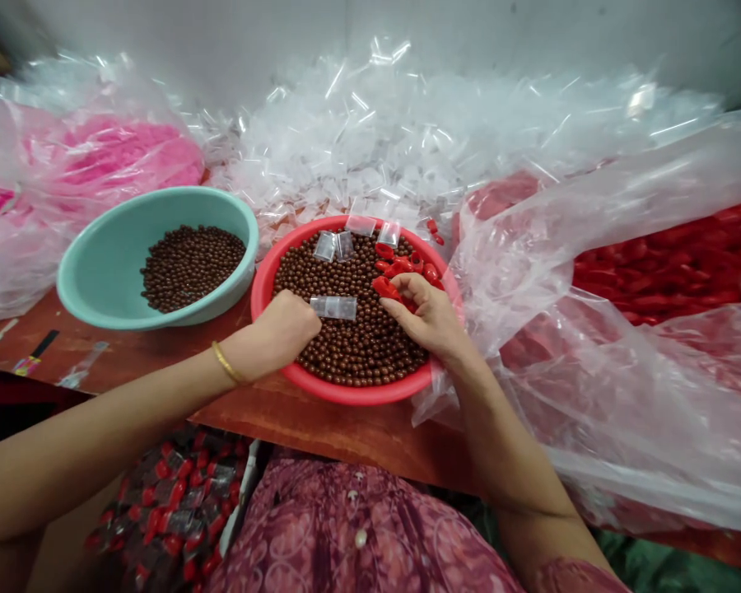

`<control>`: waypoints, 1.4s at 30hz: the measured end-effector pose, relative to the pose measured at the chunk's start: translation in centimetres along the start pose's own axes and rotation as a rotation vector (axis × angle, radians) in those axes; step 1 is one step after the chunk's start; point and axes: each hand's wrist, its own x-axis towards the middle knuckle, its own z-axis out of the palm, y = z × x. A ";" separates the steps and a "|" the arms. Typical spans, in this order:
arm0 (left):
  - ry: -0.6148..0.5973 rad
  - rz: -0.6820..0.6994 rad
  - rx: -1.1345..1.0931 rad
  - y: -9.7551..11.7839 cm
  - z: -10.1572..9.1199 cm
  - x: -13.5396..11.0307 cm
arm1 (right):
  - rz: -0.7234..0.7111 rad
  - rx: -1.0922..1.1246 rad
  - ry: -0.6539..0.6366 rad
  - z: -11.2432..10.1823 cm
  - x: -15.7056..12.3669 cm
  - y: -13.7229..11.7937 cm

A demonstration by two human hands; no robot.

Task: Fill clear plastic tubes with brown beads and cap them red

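Beneath the fingers (407,284): red basin (264,301), brown balls (364,350). Left hand (281,333): fingers pinching clear sachet (333,307), light, slippery, best taken by its edge. Right hand (423,317): fingers pinching red piece (386,288), stiff-looking.

Reach past the far side of the red plastic basin (351,391) is blocked by a heap of clear plastic sachets (358,140) banked against its rim. On the right, passage is obstructed by a loose clear plastic bag (593,247) of red pieces, draped against the basin. On the left, a teal basin (92,280) is set just beside it (a tight squeeze between rims). Over the brown balls (370,346), the gap between the left hand (277,333) and the right hand (423,317) is narrowed by a clear sachet (333,307) held out from the left hand.
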 end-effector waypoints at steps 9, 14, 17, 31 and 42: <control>0.144 -0.045 -0.686 0.3 4.1 5.5 | 0.014 0.091 0.024 0.1 -0.2 0.0; 0.182 0.074 -1.556 -0.4 4.5 5.6 | 0.018 0.064 0.046 0.1 -0.1 0.2; 0.272 0.118 -1.834 -0.3 4.6 4.5 | 0.034 0.076 0.045 0.2 0.0 0.2; 0.347 0.128 -1.972 2.2 5.3 2.1 | 0.113 0.163 -0.079 0.8 -0.5 -1.3; 0.477 0.113 -1.664 2.3 5.1 1.5 | 0.017 0.029 -0.038 2.4 -1.1 -3.8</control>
